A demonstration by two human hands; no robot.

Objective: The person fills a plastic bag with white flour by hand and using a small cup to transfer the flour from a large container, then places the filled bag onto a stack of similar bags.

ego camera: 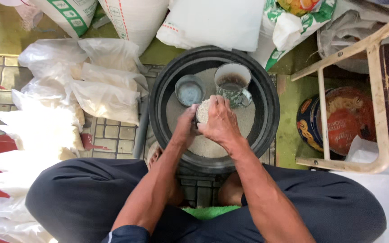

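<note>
A wide round black plastic basin (269, 112), partly filled with pale white rice grains (212, 146), is seen on the tiled floor between the knees of a seated person in dark trousers. Large white woven sacks (212, 20) are stacked behind the basin, at the top of the view. To the left of the basin a heap of clear plastic bags (91, 85) filled with the same pale grain is spread over the tiles. To the right, a pale wooden chair frame (374, 103) is placed over a round blue and red biscuit tin (347, 117).

Inside the basin, near its far rim, a patterned enamel mug with a side handle (232, 83) is set upright on the rice, and a small round grey metal tin (189, 91) is set just beside it to the left.

At the middle of the basin a small measuring cup heaped with rice (202, 111) is held between both hands, above the rice surface. The left hand (185, 126) is wrapped around the cup's left side, fingers curled in a grasp. The right hand (221, 121) is laid over the cup's right side and top edge, fingers bent and closed against it. Little of the cup's wall is shown beneath the hands, so its material cannot be told.
</note>
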